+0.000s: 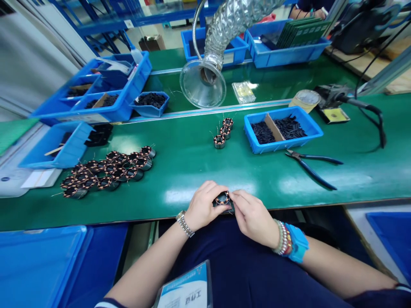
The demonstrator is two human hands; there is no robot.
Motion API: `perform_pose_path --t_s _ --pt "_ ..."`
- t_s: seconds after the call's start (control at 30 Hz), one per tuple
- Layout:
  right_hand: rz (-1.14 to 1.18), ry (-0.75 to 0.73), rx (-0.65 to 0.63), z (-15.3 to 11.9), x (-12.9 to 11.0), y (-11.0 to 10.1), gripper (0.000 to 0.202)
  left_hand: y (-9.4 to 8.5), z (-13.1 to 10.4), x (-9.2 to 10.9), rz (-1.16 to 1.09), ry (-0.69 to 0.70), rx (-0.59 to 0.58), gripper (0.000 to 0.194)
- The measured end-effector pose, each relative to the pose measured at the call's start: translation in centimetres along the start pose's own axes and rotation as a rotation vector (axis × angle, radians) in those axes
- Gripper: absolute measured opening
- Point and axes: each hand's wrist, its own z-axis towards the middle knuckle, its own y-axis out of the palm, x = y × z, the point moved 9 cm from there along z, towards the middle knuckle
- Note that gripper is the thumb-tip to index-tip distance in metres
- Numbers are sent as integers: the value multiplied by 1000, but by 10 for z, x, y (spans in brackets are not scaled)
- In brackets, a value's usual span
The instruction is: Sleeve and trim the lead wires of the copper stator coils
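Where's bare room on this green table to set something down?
The broadest bare patch of green table lies between the clustered rings on the left and the three rings mid-table. Another lies right of the pliers. It's crowded far left by a blue bin, and at the near edge, where the left hand and right hand meet at a ring.

The coil [222, 202] between the hands is copper-orange and black, like the clustered coils [111, 167]. The desk [183, 171] is glossy green. The divided tray [263, 147] is bright blue, its divider [274, 127] tan, its small pieces [290, 127] black. The pliers [316, 176] have dark blue handles. The ribbed hose [221, 36] and watch [185, 224] are silver; the wristband [298, 244] is light blue, the shirt [244, 265] navy with white-striped cuffs [403, 287].
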Motion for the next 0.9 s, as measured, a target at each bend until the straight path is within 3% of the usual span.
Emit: perform_pose_path --t_s 0.13,0.23,0.3,0.43,0.5,0.6,0.7,0.83,0.9 --pt "142 72 -17 -2 16 -9 28 -4 1 -5 -93 44 -85 51" --pt "147 130 4 -5 34 -20 27 -16 -8 -19 -136 -34 -77 60" --pt "132 105 -15 -4 37 -19 30 -27 -14 -24 -169 -60 -14 42" --pt "130 -72 -118 7 21 -3 47 -37 -20 -22 -231 -33 100 8" --pt "153 -124 -156 16 13 6 54 -38 -18 -21 -257 -33 135 4" --pt "178 -130 -174 26 9 14 47 -37 -16 -25 -337 -72 163 5" --pt "154 -82 -150 28 11 16 35 -39 -16 -39 -480 -171 204 7" --pt "126 -25 -58 24 17 10 32 -57 -27 -68 -601 -417 424 11" --pt "132 -17 -29 22 19 8 32 -60 -31 -74 -619 -540 437 12"
